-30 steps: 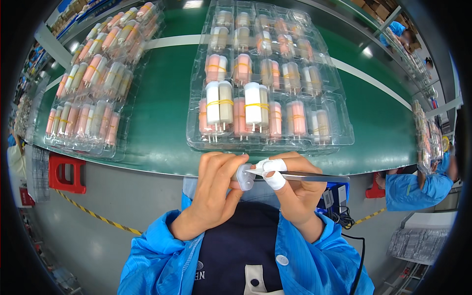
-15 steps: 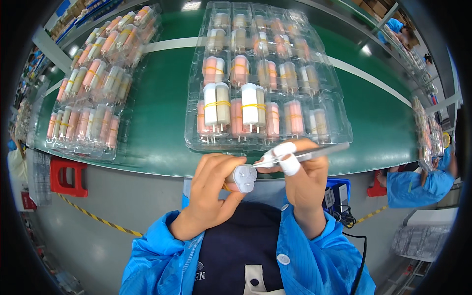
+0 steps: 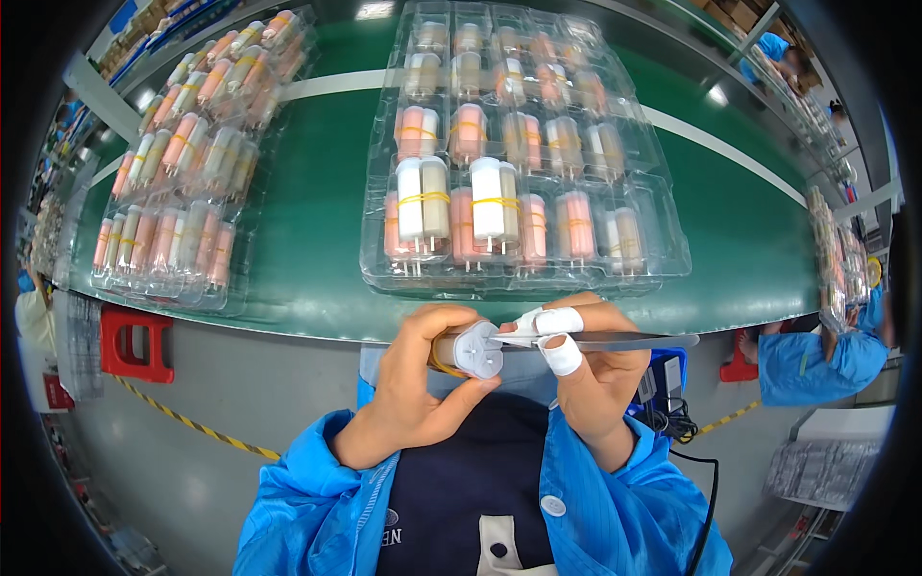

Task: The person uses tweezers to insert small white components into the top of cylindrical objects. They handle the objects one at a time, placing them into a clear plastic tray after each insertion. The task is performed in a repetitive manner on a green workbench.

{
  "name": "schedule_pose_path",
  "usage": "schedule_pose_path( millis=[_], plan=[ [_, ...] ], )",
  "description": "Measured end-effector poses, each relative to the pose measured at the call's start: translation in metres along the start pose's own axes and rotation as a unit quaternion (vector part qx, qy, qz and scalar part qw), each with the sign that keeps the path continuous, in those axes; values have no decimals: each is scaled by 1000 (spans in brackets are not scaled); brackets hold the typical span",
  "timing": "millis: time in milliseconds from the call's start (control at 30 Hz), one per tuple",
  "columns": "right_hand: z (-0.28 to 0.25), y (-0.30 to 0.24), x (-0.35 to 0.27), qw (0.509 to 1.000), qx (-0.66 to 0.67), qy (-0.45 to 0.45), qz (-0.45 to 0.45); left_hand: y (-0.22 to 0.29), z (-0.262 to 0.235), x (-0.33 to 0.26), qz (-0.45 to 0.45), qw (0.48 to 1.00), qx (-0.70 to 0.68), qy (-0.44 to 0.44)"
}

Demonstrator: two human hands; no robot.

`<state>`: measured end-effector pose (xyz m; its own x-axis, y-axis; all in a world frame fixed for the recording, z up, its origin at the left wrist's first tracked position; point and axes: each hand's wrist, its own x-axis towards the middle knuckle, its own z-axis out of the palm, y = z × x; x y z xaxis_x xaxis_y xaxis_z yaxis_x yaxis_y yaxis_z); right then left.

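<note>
My left hand (image 3: 408, 379) is closed round a bundle of cylinders (image 3: 477, 351), bound by a yellow rubber band, its pale capped end with small pins turned up toward me. A pair of metal tweezers (image 3: 658, 341) lies nearly level in my right hand (image 3: 607, 372), pinched between thumb and fingers. White tape wraps the thumb and a finger. The tweezers' tips reach the upper right edge of the capped end; whether they touch it I cannot tell. Just beyond my hands stands a clear plastic tray (image 3: 384, 278) of banded pink, white and grey cylinders.
Another loaded clear tray (image 3: 230, 298) is at the left of the green bench top (image 3: 322, 211). A red stool (image 3: 137, 341) stands on the floor at left. A blue bin (image 3: 680, 360) with black cables is beside my right forearm. A person in blue (image 3: 816, 365) works at far right.
The tweezers have swung from an upward slant to nearly level as my right hand lowered slightly. The bundle's capped end has turned a little in my left hand.
</note>
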<state>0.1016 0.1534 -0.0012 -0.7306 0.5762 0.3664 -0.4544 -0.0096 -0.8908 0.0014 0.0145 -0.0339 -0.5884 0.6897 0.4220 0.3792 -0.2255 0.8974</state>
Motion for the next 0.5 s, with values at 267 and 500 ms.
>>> schedule_pose_path(
  millis=[267,500],
  plan=[
    [0,0,1,998,-65,1,-11,6,-5,9,55,994,85,-33],
    [0,1,3,996,-88,-9,-14,6,-6,11,74,990,114,-24]
  ],
)
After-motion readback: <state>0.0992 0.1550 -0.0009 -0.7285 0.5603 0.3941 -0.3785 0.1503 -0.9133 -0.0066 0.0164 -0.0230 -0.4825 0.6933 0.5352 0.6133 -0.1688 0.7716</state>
